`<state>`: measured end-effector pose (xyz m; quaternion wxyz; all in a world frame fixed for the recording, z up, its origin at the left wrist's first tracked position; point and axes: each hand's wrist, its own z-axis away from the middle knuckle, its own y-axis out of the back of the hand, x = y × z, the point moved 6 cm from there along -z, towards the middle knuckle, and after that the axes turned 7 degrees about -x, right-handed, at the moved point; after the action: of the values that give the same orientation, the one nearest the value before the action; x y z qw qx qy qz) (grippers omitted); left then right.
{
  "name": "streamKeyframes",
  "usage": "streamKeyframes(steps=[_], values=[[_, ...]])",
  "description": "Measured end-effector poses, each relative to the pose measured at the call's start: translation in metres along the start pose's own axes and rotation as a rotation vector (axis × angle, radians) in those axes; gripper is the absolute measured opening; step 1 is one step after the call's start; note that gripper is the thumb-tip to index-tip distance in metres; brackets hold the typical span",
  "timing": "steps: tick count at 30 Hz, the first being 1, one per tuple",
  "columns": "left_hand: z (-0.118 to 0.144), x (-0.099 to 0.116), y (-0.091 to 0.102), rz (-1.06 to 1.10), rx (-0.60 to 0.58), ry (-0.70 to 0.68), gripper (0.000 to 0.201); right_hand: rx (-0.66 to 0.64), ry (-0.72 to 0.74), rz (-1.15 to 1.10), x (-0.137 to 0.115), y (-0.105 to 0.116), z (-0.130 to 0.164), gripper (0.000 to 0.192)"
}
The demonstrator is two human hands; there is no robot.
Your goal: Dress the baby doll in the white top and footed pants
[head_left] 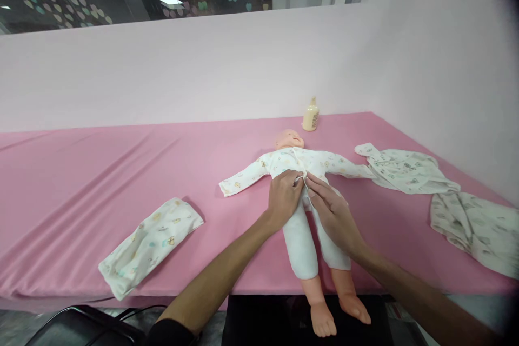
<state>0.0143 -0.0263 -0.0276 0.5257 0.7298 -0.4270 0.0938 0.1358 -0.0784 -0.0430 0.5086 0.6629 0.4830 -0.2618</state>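
Observation:
A baby doll [290,139] lies on its back across the pink-covered table, legs toward me and feet past the front edge. It wears a white patterned baby shirt [284,161] with long sleeves spread to both sides, and plain white trousers [300,246]. My left hand [285,198] is closed in a pinch on the shirt's front edge at the doll's middle. Beside it, my right hand [330,211] presses its fingertips together on the other side of the same front opening. The fingertips partly hide the spot where the edges meet.
Folded patterned baby trousers [152,243] lie at the left on the pink sheet [73,200]. Two printed baby garments, one a top [405,170] and one crumpled [478,227], lie at the right. A cream pump bottle [311,116] stands near the wall. A black chair [81,327] is below left.

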Motion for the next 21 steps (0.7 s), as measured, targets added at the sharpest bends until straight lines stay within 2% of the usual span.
streamKeyframes(steps=[6,13,21], values=[[0.0004,-0.0003,0.0000,-0.001,0.000,0.033,0.030,0.000,0.044,0.069,-0.0067,-0.0057,0.0050,0.045],[-0.0021,-0.0012,0.0021,0.113,-0.002,0.079,0.026,0.002,0.074,0.094,-0.0096,-0.0062,0.0065,0.044],[-0.0035,-0.0097,0.0003,0.381,-0.047,0.180,0.021,0.028,0.088,0.009,-0.0070,-0.0013,0.0016,0.039]])
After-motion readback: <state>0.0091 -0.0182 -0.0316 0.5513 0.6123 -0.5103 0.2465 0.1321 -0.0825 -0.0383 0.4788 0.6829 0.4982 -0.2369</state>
